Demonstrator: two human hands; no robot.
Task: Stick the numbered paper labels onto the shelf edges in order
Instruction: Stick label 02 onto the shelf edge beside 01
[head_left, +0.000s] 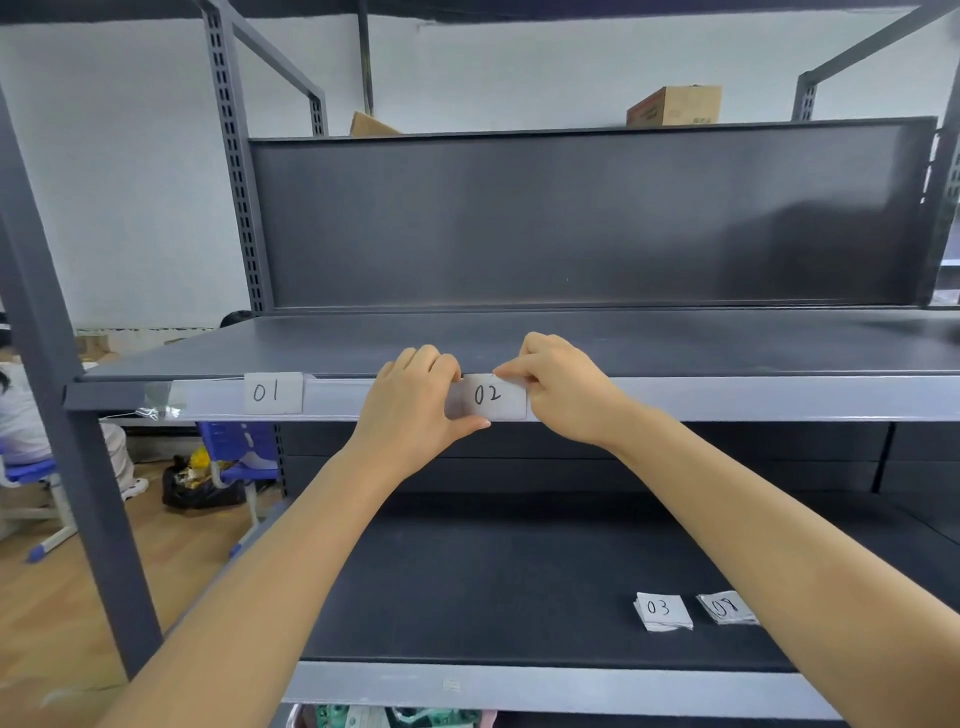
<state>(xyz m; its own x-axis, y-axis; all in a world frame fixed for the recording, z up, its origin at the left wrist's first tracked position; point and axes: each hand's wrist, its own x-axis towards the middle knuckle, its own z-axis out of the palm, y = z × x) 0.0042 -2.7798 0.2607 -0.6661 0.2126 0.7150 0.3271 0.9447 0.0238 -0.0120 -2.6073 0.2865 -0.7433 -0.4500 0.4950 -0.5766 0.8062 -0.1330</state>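
A white paper label marked 02 (491, 397) lies against the grey front edge of the upper shelf (727, 397). My left hand (415, 400) pinches its left side, thumb under the shelf edge and fingers curled on top. My right hand (558, 387) pinches its upper right corner. A label marked 01 (272, 393) is stuck on the same edge further left. On the dark lower shelf (493, 582) at the right lie a small stack topped by 03 (662, 610) and another stack of labels (726, 607) beside it.
Slotted grey uprights (236, 171) frame the rack, with a dark back panel (587, 218) behind the upper shelf. A cardboard box (675, 106) sits on top. At the left, a seated person (21, 421), blue chairs (234, 447) and a black bag (200, 486) stand on the wooden floor.
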